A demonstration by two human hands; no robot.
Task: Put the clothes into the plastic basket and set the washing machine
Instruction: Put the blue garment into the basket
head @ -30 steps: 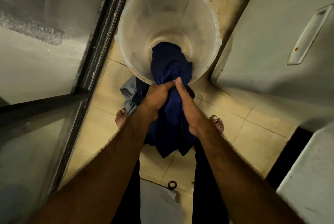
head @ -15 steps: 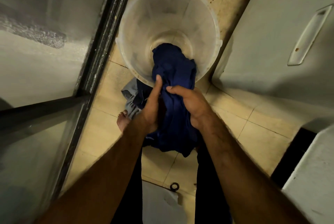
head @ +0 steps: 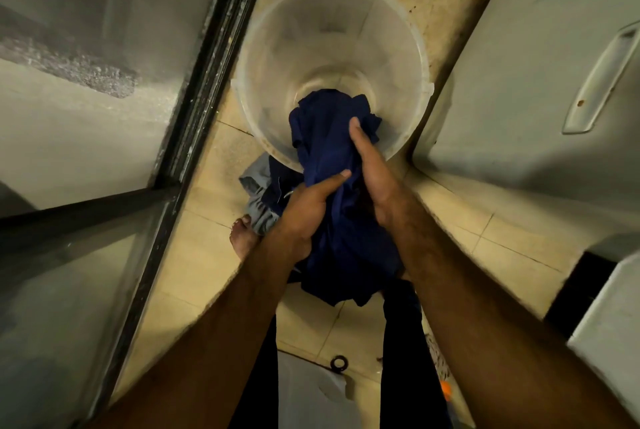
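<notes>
With left hand and right hand both clutching the navy garment across the near rim of the plastic basket, its hanging tail could drag it out onto the floor.

The navy garment hides part of the basket floor.

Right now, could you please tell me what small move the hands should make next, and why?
Probably feed the hanging part of the blue garment forward over the rim and down into the plastic basket. Its top end already lies inside, while the rest hangs outside below the left hand and right hand, which both hold it. A grey garment lies on the floor.
</notes>
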